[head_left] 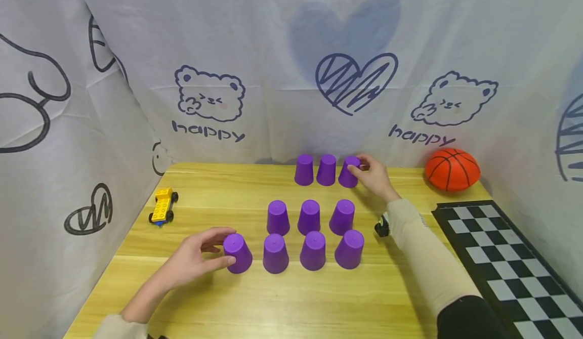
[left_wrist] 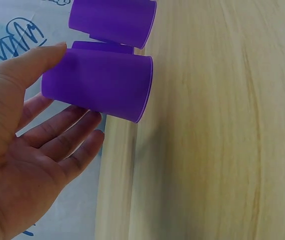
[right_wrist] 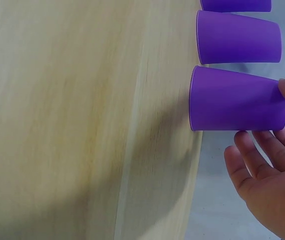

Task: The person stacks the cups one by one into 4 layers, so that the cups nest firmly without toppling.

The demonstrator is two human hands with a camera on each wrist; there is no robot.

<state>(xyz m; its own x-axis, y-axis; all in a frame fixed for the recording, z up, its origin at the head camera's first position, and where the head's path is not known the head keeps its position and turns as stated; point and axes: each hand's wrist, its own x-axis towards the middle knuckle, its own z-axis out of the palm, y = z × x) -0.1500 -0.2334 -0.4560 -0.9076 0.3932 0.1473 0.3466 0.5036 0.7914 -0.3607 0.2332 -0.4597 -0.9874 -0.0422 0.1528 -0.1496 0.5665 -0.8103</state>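
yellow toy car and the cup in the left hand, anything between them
Nothing: in the head view only bare wooden table lies between the yellow toy car and the cup the left hand grips.

two bare hands, cream long sleeves, right upper sleeve (head_left: pixel 469 316) black

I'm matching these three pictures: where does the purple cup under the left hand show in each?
Head: front-left cup, at the near row's left end, left hand on it.
Left wrist: upper middle, fingers round it.
Right wrist: not in it.
Shared landmark: the wooden table.
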